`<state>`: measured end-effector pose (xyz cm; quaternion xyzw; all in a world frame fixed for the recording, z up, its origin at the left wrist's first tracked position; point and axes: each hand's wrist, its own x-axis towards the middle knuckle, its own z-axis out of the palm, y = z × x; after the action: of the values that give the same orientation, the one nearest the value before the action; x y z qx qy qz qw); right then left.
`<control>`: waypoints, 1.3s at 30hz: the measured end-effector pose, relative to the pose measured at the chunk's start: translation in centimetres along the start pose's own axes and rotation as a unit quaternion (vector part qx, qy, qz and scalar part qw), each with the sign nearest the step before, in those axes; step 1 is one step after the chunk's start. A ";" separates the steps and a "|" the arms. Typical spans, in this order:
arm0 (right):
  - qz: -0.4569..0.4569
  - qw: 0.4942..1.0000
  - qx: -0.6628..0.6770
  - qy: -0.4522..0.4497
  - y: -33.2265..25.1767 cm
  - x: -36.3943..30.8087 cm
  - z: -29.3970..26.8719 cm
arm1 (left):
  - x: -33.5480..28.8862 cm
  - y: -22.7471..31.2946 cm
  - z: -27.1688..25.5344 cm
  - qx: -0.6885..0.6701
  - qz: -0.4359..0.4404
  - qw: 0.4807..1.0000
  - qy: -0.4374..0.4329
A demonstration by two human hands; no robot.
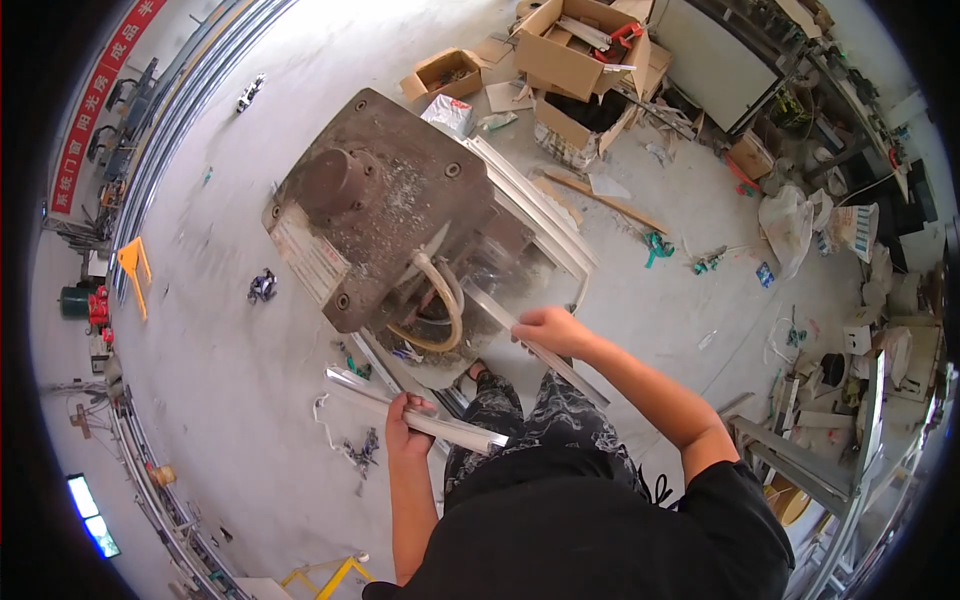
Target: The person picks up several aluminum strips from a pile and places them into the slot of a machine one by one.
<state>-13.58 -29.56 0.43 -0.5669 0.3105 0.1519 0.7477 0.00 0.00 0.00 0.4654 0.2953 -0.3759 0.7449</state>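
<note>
My left hand [405, 425] is closed around the middle of a short, pale metal profile [465, 434], which slants across in front of my left thigh. Closed around a second, thinner metal profile [575, 375], my right hand [552, 331] is just right of the machine. That strip's far end reaches the near side of the heavy brown machine [400, 180]; I cannot tell whether it touches anything inside. Metal shavings lie on the machine's top, and a pale looped hose [450, 300] hangs at its near side.
Long white profiles [535, 215] lean along the machine's right side. Cardboard boxes [565, 50] full of scraps stand beyond it. At the right are plastic bags [790, 225] and a metal frame [800, 470]. A yellow stand [132, 265] is on the floor at the left.
</note>
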 end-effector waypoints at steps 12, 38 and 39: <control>-0.149 0.960 -0.234 0.039 -0.9 0.7 -1.7 | -4.9 -7.4 -0.7 -0.076 -0.032 0.995 0.065; -0.017 0.990 0.121 -0.075 -1.1 -15.0 -3.6 | -1.4 -3.6 1.2 -0.041 -0.036 0.998 0.020; -0.051 0.989 0.125 -0.055 -1.1 -14.6 -2.8 | -1.4 -3.6 1.3 -0.040 -0.038 0.998 0.015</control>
<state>-24.92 -30.71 10.08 -0.4751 0.2566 0.1045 0.8351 -3.59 -1.80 -0.10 0.4292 0.3389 -0.3849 0.7435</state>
